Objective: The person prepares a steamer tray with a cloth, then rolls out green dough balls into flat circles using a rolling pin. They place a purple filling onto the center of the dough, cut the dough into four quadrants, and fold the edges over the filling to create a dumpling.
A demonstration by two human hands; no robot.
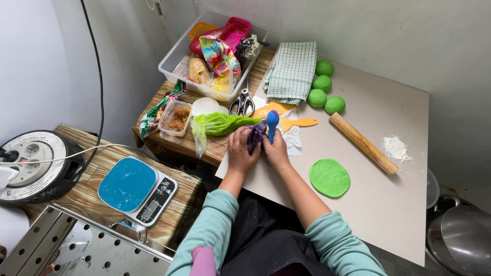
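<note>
I see my left hand (241, 152) grasping a purple bag (255, 137) at the near edge of the grey board (388, 204). My right hand (276, 149) is clenched around a blue spoon (272, 120) dipping into it. A flat green dough disc (330, 177) lies just right, and a wooden rolling pin (363, 143) is behind it.

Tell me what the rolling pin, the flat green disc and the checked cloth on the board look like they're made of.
Rolling pin: apparently unvarnished wood, pale tan and matte.
Flat green disc: seems soft dough, smooth and matte, with an uneven edge.
Checked cloth: woven fabric, probably cotton, folded with soft creases.
</note>
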